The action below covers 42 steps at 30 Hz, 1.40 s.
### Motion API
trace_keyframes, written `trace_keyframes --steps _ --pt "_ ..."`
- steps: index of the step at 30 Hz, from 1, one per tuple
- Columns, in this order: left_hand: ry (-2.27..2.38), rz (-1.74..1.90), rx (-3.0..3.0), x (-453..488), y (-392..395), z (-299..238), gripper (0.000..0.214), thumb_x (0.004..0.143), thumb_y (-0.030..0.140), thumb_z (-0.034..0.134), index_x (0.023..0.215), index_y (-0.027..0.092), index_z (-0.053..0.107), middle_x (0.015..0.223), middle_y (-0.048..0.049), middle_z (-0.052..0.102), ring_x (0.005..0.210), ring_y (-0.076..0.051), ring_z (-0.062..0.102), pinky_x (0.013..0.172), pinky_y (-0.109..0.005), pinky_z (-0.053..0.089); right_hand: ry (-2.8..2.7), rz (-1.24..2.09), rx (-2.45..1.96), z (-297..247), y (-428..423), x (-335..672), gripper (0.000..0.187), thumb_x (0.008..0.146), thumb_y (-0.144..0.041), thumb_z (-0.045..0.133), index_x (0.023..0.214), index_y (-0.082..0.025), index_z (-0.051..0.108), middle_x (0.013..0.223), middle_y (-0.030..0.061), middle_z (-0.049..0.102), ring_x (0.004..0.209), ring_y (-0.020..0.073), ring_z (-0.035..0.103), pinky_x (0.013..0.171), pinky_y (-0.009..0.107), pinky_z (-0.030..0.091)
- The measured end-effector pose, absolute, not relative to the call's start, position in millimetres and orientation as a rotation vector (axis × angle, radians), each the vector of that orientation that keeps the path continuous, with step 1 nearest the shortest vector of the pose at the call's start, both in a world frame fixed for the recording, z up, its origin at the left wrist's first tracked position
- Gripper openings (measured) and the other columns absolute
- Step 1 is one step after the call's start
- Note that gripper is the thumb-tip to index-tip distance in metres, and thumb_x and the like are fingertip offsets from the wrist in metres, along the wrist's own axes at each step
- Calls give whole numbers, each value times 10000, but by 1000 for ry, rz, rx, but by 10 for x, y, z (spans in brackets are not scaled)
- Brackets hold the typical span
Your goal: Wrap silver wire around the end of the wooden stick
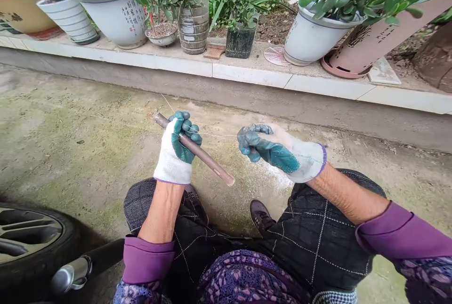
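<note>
My left hand (181, 141), in a white glove with a green coated palm, is closed around a short brown stick (206, 158). The stick slants from upper left to lower right, its pale cut end toward my knees. A thin pale wire or thread (219, 135) runs from the stick and my left fingers across to my right hand (268, 146). That hand wears a matching glove, and its fingertips pinch the strand. A loose end of the strand sticks up beyond my left fingers.
A tiled ledge (247, 74) runs across the back, carrying potted plants such as a white pot (115, 19) and a dark square pot (242, 40). A car wheel (31, 236) and a metal cylinder (72, 273) are at lower left. Concrete ground (88, 139) lies under my feet.
</note>
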<state>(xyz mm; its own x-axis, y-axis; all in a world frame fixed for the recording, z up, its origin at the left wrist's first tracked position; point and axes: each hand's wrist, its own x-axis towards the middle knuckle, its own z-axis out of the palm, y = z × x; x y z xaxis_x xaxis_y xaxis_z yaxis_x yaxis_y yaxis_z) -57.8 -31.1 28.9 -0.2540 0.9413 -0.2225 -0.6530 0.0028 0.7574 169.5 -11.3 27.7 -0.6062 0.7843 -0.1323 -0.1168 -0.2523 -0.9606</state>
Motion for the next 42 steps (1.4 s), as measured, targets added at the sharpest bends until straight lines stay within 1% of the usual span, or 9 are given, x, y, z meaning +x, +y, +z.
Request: trace_keyframes --steps 6,15,18,23,27,30,34,39,42 --pt "919 1562 498 -546 -337 342 260 822 347 743 750 201 541 428 128 249 318 -30 278 338 -155 251 -1074 1966 -740 263 -109 1592 275 770 -377 801 779 -176 613 742 -8 580 642 90 538 494 183 415" --pt "997 1660 554 -490 -268 252 122 732 201 701 770 160 592 449 127 293 325 -20 250 330 -158 223 -983 2075 -601 300 -211 1524 306 779 -431 803 773 -193 611 755 -6 574 585 84 497 451 193 373" --pt "961 1621 541 -403 -229 172 128 729 205 698 780 160 590 451 125 311 328 -23 264 335 -158 226 -1019 2057 -552 334 -291 1465 292 790 -446 782 939 -229 657 748 -32 516 546 76 409 462 215 364" --pt "884 1525 511 -214 -251 163 98 767 206 666 769 153 584 429 130 285 315 -23 227 324 -157 213 -1693 1317 -885 329 -87 1394 450 937 -386 547 1371 -270 532 921 28 575 661 153 485 569 300 448" --pt "891 1546 535 -292 -336 298 91 791 208 667 778 154 594 429 136 263 304 -20 213 312 -157 206 -2296 307 -1434 225 162 1478 470 966 -262 472 1432 -213 513 1126 127 619 864 244 567 689 358 448" --pt "930 1635 568 -472 -363 367 82 790 189 666 767 164 592 424 133 265 299 -23 228 306 -159 206 -2531 18 -1439 202 108 1557 368 968 -282 501 1309 -207 618 1113 141 639 922 267 573 714 361 423" --pt "1013 1666 575 -625 -364 339 88 783 189 673 761 170 590 419 132 281 296 -22 238 304 -159 206 -2480 383 -1229 249 -139 1650 175 903 -332 611 915 -179 695 938 100 638 855 227 557 701 337 402" --pt "958 1594 550 -545 -295 225 99 818 200 653 755 163 587 415 134 270 290 -20 221 303 -157 194 -1616 1823 -842 192 -341 1671 409 824 -541 692 673 -206 512 604 -37 443 533 106 405 494 259 332" --pt "873 1547 492 -457 -224 172 130 874 207 615 757 161 578 413 137 237 285 -17 198 306 -155 177 -1071 2100 -553 162 -350 1613 475 788 -540 749 651 -219 428 564 -87 280 467 70 247 417 220 220"
